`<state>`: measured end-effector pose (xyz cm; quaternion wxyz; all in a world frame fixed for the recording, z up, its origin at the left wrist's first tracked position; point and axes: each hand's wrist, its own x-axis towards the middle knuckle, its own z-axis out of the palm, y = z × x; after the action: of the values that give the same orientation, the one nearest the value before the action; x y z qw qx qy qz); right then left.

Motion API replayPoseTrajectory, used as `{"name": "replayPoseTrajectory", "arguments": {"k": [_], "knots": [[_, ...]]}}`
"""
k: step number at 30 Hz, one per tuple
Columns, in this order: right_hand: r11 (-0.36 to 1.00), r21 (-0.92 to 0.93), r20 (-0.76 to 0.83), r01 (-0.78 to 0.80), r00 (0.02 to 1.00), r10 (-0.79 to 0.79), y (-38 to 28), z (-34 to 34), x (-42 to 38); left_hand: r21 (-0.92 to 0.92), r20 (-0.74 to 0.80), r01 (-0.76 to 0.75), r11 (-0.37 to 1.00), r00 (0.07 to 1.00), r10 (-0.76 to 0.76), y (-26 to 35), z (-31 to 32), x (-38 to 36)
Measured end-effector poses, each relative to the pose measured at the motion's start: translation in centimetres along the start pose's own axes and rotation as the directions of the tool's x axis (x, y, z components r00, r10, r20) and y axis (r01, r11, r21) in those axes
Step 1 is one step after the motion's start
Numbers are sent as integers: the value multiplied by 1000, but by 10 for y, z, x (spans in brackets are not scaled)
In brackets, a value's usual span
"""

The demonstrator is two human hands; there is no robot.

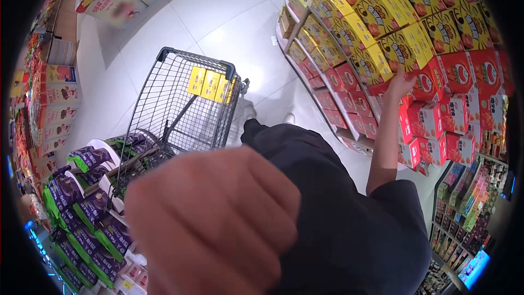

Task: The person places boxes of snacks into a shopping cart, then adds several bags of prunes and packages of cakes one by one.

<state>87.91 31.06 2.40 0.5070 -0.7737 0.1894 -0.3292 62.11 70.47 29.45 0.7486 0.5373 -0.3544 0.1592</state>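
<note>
My left hand [210, 216] is very close to the camera, blurred, its fingers curled into a fist. Whether anything is inside it is hidden. On the right, my right hand [401, 84] reaches to the stacked display, fingers apart against the lower edge of a yellow snack box [397, 50]. Just beneath that hand begin the rows of red boxes [426, 119]. A wire shopping cart [164, 50] stands in front of me to the left, with several yellow boxes [210, 84] at its far end.
Purple-and-green snack packs [90, 207] are stacked at the lower left, close to the cart. Printed cartons [123, 0] stand at the upper left. Pale floor tiles [218, 22] run between the displays. Another goods shelf [458, 213] is at the lower right.
</note>
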Motion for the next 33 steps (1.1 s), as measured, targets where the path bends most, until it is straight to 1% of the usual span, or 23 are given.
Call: {"name": "replayPoseTrajectory", "arguments": {"k": [1, 2, 3, 4, 5, 6, 8, 10, 12, 13, 14, 16, 18, 20, 21, 22, 24, 25, 26, 28, 29, 31, 33], "knots": [[996, -9, -35, 84, 996, -84, -5, -9, -19, -212, -80, -42, 976, 997, 25, 3, -11, -10], [986, -23, -71, 167, 983, -168, -10, -18, -36, -262, 75, -55, 963, 994, 77, -20, -53, -21], [996, 0, 21, 91, 996, -91, -21, -24, -62, -73, -209, 75, 994, 974, -89, -33, -82, -56], [1000, 15, 109, 15, 994, -16, -34, -27, -92, 9, -504, 284, 959, 829, -241, -52, -106, -79], [999, -19, 247, 32, 969, -26, -33, -30, -119, 62, -695, 501, 863, 643, -323, -78, -137, -107], [997, -53, 378, 55, 925, -31, -22, -35, -144, 102, -810, 659, 745, 490, -323, -109, -167, -144], [994, -104, 632, 28, 774, 44, 33, -49, -187, -113, -901, 877, 467, 108, -420, -164, -216, -235], [961, -267, 730, 66, 665, 158, 47, -65, -229, -45, -919, 989, 144, 15, -394, -213, -248, -318], [939, -343, 744, -32, 601, 292, 69, -86, -257, 180, -933, 980, -80, 144, -330, -246, -261, -374], [906, -421, 733, -51, 569, 373, 67, -97, -267, 151, -890, 971, -187, 52, -452, -252, -270, -382], [864, -499, 714, -66, 534, 453, 64, -107, -275, 144, -887, 972, -187, 43, -460, -259, -275, -390], [811, -585, 704, 8, 501, 503, 56, -126, -281, 288, -867, 838, -464, 22, -498, -271, -284, -403], [750, -657, 687, 83, 475, 550, 49, -139, -282, 248, -882, 861, -443, 12, -471, -274, -294, -413], [711, -702, 585, -39, 537, 608, 44, -148, -285, 214, -930, 876, -432, 47, -366, -271, -318, -422], [691, -718, 538, -80, 565, 625, 43, -151, -287, 267, -942, 890, -370, 159, -296, -271, -327, -431], [683, -725, 525, -87, 571, 631, 43, -154, -291, 275, -937, 888, -368, 162, -310, -271, -338, -440], [681, -725, 530, -106, 545, 649, 39, -156, -296, 297, -876, 947, -119, 220, -430, -262, -351, -436], [676, -737, 562, -19, 538, 628, 39, -155, -299, 281, -910, 945, -165, 207, -360, -263, -353, -431], [674, -738, 555, -29, 541, 632, 41, -152, -301, 289, -906, 943, -166, 213, -367, -261, -355, -431], [723, -660, 705, 203, 500, 503, 45, -146, -302, 184, -923, 958, -219, 92, -373, -258, -356, -424], [707, -681, 688, 192, 500, 526, 42, -139, -301, 131, -938, 971, -201, 56, -342, -259, -357, -424], [717, -681, 663, 145, 539, 520, 41, -125, -296, 168, -970, 983, -69, 153, -188, -251, -346, -409], [757, -644, 674, 110, 550, 493, 37, -106, -287, 262, -952, 963, -59, 248, -181, -212, -328, -378]]}}
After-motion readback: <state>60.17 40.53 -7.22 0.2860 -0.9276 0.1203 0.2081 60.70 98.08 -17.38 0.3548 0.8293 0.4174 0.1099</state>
